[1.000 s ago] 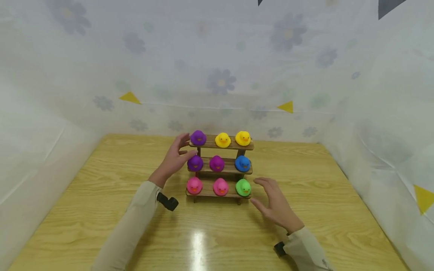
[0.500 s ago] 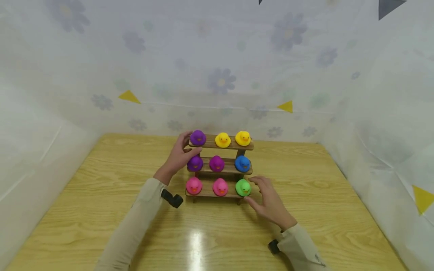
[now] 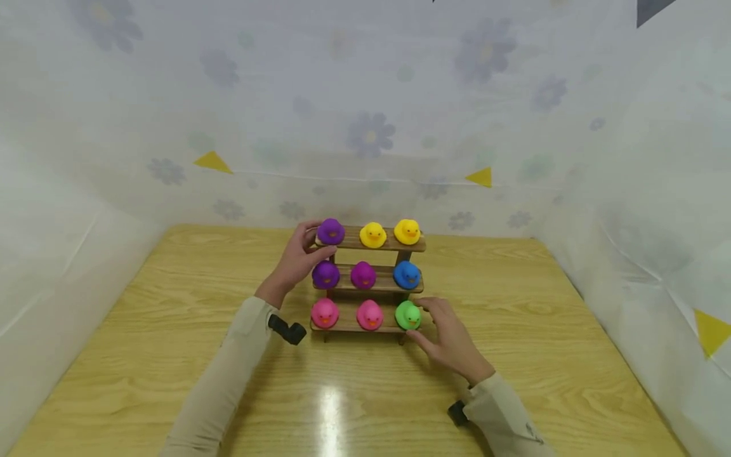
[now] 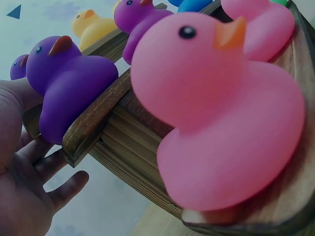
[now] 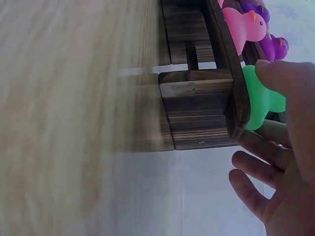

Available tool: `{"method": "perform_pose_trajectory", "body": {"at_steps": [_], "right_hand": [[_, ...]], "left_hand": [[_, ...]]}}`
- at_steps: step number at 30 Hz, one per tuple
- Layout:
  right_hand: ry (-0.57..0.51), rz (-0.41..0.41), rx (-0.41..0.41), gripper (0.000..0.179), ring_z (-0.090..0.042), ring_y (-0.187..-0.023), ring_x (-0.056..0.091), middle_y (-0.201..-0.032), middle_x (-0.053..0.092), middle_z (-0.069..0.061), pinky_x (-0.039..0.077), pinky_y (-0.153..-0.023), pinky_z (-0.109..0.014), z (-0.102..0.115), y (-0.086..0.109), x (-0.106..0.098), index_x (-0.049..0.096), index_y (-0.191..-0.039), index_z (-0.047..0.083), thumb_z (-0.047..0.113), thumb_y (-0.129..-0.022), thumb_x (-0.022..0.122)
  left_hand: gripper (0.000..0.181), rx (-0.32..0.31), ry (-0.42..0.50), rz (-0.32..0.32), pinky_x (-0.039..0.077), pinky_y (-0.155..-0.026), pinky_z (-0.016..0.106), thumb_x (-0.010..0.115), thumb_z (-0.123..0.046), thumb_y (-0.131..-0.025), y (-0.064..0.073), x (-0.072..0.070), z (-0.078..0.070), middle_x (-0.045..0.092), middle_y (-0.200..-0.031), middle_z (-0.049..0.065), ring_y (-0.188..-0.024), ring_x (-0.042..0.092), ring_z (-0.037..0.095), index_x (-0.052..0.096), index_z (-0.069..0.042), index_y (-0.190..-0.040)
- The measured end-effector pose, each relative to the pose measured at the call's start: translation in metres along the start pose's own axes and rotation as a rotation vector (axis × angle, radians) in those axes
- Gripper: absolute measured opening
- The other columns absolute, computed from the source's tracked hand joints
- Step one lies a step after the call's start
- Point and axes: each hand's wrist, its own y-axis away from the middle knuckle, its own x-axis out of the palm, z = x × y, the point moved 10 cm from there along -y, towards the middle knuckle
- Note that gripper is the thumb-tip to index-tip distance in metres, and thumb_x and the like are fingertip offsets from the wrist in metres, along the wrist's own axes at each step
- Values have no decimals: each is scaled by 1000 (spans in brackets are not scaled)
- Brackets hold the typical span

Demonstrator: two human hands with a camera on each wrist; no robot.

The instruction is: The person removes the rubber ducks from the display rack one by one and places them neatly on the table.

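A three-tier wooden shelf holds several rubber ducks. My left hand is at its upper left end, around the top purple rubber duck. The thumb lies in front and the fingers reach behind, where their contact is hidden. Below it sits another purple duck. At the lower right, my right hand pinches the green rubber duck, thumb on its front and index finger behind. The other fingers hang loosely curled beside the shelf end.
Two yellow ducks share the top tier. A magenta duck and a blue duck sit on the middle tier. Pink ducks stand on the bottom tier. Wood-grain tabletop lies below; pale flowered sheeting surrounds it.
Both hands have moved inward: the left from beside the shelf to around its top left end, the right leftward onto the green duck. The ducks keep their places on the shelf.
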Motion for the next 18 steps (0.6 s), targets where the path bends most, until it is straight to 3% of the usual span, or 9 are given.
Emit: {"method": "perform_pose_trajectory", "body": {"at_steps": [5,18], "right_hand": [[7,-3,-5,56,-24,-108,53,-122,58,-10,50,-78,-37,-2,0,1,53,-130,4,21,-82,77],[-22,-17,24,59,-22,-100,56,-121,61,-12,51,-72,-34,1,-2,-1,55,-131,2,13,-78,79]], "left_hand": [[55,4,13,8,47,-89,33,62,-5,-92,-2,-1,3,53,-136,22,-97,60,8,31,-3,-138],[54,61,51,32,50,-87,26,63,1,-90,-6,-2,6,53,-133,26,-97,62,6,32,-2,-135]]}}
